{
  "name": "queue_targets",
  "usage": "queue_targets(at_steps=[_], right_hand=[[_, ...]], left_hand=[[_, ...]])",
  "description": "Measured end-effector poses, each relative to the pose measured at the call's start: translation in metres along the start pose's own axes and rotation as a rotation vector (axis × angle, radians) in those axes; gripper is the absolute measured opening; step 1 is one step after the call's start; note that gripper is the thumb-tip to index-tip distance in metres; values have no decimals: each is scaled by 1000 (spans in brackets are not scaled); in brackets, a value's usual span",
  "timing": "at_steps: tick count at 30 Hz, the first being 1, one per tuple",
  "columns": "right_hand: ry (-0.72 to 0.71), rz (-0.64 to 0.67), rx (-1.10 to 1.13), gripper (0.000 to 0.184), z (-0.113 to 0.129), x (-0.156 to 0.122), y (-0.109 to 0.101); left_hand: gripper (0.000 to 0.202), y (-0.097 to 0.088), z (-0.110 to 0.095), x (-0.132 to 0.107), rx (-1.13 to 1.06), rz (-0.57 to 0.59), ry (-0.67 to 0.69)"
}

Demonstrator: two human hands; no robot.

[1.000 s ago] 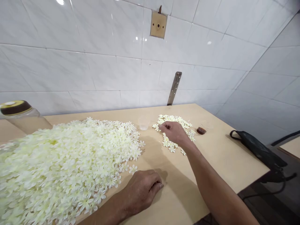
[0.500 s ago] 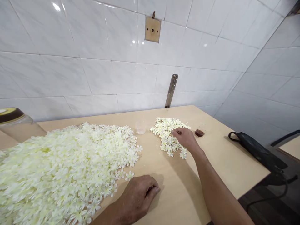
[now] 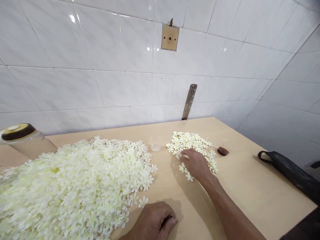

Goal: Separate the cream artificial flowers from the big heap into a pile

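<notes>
A large heap of white artificial flower heads with pale yellow centres covers the left of the table. Just right of its near edge, my left hand rests closed, thumb pressed to the curled forefinger; anything inside is hidden. My right hand is palm down at the near side of a smaller flower pile. Its thumb and forefinger are apart, with a pale flower showing between them. A dark reddish-brown lump lies right of that pile, thin strands beside it.
A clear jar with a black and yellow lid lies behind the large heap. Between the piles stands a small clear cup. A black strapped object is at the right edge. A metal bracket rises against the tiled wall.
The view has shifted, so everything appears further right and lower. My right hand has drawn nearer across the small pile, its fingers parting and uncovering flowers on the right. My left hand keeps its closed pose.
</notes>
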State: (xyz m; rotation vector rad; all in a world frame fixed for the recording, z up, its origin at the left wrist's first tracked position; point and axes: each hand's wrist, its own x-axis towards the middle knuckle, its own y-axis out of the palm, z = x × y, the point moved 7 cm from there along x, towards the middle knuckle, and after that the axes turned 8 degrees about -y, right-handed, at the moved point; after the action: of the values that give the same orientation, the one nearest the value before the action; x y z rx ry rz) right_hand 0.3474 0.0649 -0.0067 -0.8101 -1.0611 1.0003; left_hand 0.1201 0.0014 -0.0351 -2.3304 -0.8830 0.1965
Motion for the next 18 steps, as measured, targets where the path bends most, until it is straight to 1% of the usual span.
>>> queue_targets(at_steps=[3, 7, 12, 15, 18], right_hand=[[28, -35, 18, 18, -12, 1, -3], [45, -87, 50, 17, -22, 6, -5], [57, -131, 100, 21, -21, 11, -9], [83, -156, 170, 25, -18, 13, -17], [154, -174, 248, 27, -21, 14, -29]], left_hand=[[9, 3, 8, 4, -28, -15, 22], [9, 4, 12, 5, -59, -33, 61], [8, 4, 14, 6, -92, -12, 34], [8, 4, 16, 7, -113, 1, 10], [9, 5, 21, 7, -134, 17, -20]])
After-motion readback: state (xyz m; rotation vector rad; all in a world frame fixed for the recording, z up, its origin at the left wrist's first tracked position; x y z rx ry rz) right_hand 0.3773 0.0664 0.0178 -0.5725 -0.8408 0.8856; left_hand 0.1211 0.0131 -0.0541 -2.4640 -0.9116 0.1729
